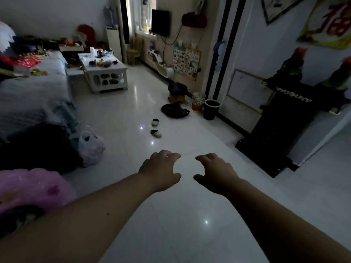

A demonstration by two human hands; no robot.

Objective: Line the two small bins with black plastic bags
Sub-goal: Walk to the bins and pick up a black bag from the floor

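Note:
A small dark bin (pixel 211 109) stands on the white floor against the right wall, with a dark lining at its rim. Farther back stands a yellowish bin (pixel 176 98) with a black bag (pixel 177 87) bulging over its top. A loose black plastic bag (pixel 175 110) lies crumpled on the floor between them. My left hand (pixel 161 170) and my right hand (pixel 214 172) reach forward side by side, palms down, fingers apart, holding nothing, well short of the bins.
A grey sofa (pixel 32 88) with clutter runs along the left, a white plastic bag (pixel 90 147) at its foot. A white coffee table (pixel 106 73) stands behind. Two small shoes (pixel 156 128) lie on the floor. A black cabinet (pixel 281 130) stands right.

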